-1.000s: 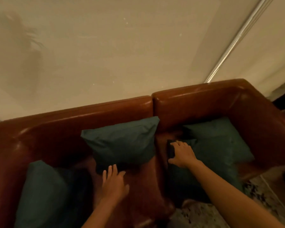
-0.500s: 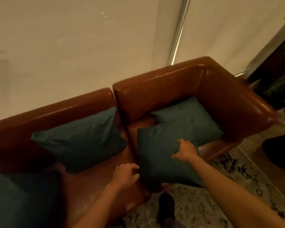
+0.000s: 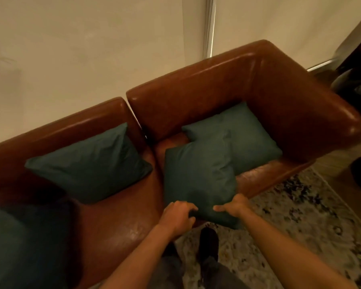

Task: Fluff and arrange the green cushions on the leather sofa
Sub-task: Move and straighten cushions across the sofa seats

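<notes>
Front green cushion [image 3: 198,174], on the leather sofa [image 3: 290,105] seat, near edge grasped by left hand [image 3: 176,215] and right hand [image 3: 234,207]; lift evenly, shake, then prop beyond hands.

Green cushions: I count four — one under my hands [image 3: 198,180], one behind it [image 3: 248,138], one mid-sofa [image 3: 88,163], one at far left [image 3: 13,247]. Leather sofa [image 3: 196,90]: one. Patterned rug [image 3: 300,215]: one; my hands: two, left hand [image 3: 176,215] and right hand [image 3: 234,206].

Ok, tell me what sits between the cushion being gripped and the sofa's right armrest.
Head view: another green cushion lies there, partly under the gripped cushion, against the armrest.
</notes>
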`<state>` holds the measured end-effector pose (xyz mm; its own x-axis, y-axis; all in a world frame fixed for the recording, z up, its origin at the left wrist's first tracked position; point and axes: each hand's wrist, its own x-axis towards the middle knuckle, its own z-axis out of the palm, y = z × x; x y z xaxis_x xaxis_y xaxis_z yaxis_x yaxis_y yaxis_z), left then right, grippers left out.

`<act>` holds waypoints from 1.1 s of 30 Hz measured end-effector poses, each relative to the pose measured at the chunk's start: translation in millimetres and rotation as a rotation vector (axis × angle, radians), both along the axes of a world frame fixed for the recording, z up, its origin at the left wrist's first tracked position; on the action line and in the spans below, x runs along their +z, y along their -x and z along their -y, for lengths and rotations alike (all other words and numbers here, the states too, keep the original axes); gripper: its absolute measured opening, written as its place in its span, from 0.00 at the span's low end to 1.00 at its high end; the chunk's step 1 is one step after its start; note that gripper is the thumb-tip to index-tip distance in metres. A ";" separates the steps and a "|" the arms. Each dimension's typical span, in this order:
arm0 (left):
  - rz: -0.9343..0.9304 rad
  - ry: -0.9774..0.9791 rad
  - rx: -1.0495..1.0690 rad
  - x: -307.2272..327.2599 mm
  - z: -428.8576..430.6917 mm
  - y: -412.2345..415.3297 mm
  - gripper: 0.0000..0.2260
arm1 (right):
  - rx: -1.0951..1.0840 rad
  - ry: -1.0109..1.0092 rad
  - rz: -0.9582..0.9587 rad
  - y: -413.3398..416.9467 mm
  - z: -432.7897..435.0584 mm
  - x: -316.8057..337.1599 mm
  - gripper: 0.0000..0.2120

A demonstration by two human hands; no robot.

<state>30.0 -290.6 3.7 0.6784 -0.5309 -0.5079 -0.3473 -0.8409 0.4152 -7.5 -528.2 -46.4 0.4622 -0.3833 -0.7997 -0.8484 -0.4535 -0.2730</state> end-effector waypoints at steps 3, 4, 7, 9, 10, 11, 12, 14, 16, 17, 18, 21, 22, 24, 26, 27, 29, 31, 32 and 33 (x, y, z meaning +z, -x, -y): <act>-0.007 -0.016 -0.003 0.6 -3.6 -5.3 0.21 | -0.042 0.011 0.013 -8.0 -4.1 10.7 0.50; -0.003 -0.016 -0.010 1.7 -4.9 -7.5 0.22 | -0.033 0.035 0.029 -11.1 -9.3 14.2 0.47; 0.074 -0.002 -0.055 7.0 -8.1 -14.9 0.29 | 0.045 0.114 0.063 -17.4 -35.8 27.9 0.39; 0.170 -0.012 -0.086 14.2 -10.0 -18.3 0.37 | 0.118 0.153 0.088 -15.2 -54.0 33.8 0.36; 0.221 -0.025 -0.116 19.2 -11.1 -20.3 0.42 | 0.155 0.173 0.098 -10.7 -61.5 34.6 0.35; 0.274 -0.028 -0.162 24.5 -12.3 -21.4 0.47 | 0.194 0.187 0.107 -5.0 -68.5 35.6 0.35; 0.323 -0.020 -0.225 27.9 -13.7 -21.4 0.53 | 0.228 0.196 0.122 2.8 -74.1 33.9 0.36; 0.414 0.000 -0.390 25.9 -15.6 -15.0 0.61 | 0.293 0.199 0.163 20.0 -81.1 28.1 0.36; 0.486 -0.017 -0.530 15.8 -16.4 -4.1 0.61 | 0.372 0.201 0.215 33.6 -86.8 23.2 0.35; 0.505 -0.036 -0.571 10.0 -17.0 1.1 0.58 | 0.412 0.197 0.242 37.5 -90.2 24.3 0.34; 0.510 -0.060 -0.598 4.0 -17.8 5.1 0.55 | 0.443 0.195 0.280 39.8 -94.5 28.1 0.32; 0.493 -0.153 -0.656 -4.7 -21.1 9.5 0.43 | 0.532 0.196 0.317 41.1 -106.0 37.9 0.27; 0.504 -0.164 -0.654 -6.0 -22.2 9.1 0.39 | 0.558 0.204 0.318 39.6 -108.0 40.6 0.26; 0.498 -0.148 -0.609 -7.0 -25.4 5.9 0.35 | 0.603 0.229 0.321 32.2 -112.7 53.2 0.25; 0.487 -0.136 -0.531 -4.1 -29.9 -4.1 0.41 | 0.639 0.244 0.311 20.4 -117.5 69.1 0.22; 0.479 -0.130 -0.500 -0.4 -32.4 -11.2 0.46 | 0.673 0.256 0.300 13.0 -119.6 77.6 0.20; 0.458 -0.080 -0.455 10.1 -37.6 -24.6 0.52 | 0.743 0.282 0.299 -2.4 -121.2 94.6 0.18; 0.490 0.019 -0.409 17.3 -41.6 -34.5 0.46 | 0.808 0.318 0.314 -19.3 -118.3 112.8 0.19; 0.518 0.077 -0.366 19.9 -43.2 -38.7 0.40 | 0.840 0.340 0.345 -28.0 -116.2 122.7 0.19; 0.544 0.131 -0.305 22.6 -44.6 -42.2 0.33 | 0.865 0.355 0.381 -36.9 -115.1 132.4 0.17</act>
